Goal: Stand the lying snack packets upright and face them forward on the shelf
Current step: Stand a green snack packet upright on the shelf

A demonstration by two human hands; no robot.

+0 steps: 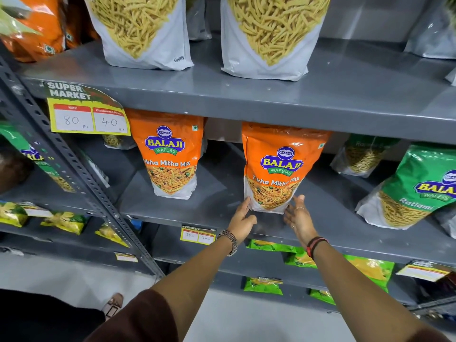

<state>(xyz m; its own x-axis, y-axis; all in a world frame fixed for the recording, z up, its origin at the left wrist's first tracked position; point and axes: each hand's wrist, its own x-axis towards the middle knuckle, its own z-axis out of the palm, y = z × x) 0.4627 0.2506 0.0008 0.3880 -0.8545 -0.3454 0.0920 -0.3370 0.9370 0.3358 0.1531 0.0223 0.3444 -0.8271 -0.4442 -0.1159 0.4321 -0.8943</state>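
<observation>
An orange Balaji Tikha Mitha Mix packet (278,166) stands upright on the grey middle shelf (217,206), label facing me. My left hand (243,219) rests by its lower left corner, fingertips touching the bag's edge. My right hand (298,218) is at its lower right corner, fingers spread, touching or just off the bag. A second orange packet (170,154) of the same kind stands upright to the left. A green Balaji Ratlami packet (414,188) leans tilted at the right.
Two white pouches of yellow sev (143,30) (271,33) stand on the shelf above. A yellow price tag (88,117) hangs from its front edge. A smaller sev pouch (360,156) sits at the back right. Small green and yellow packets (296,257) lie on the lower shelves.
</observation>
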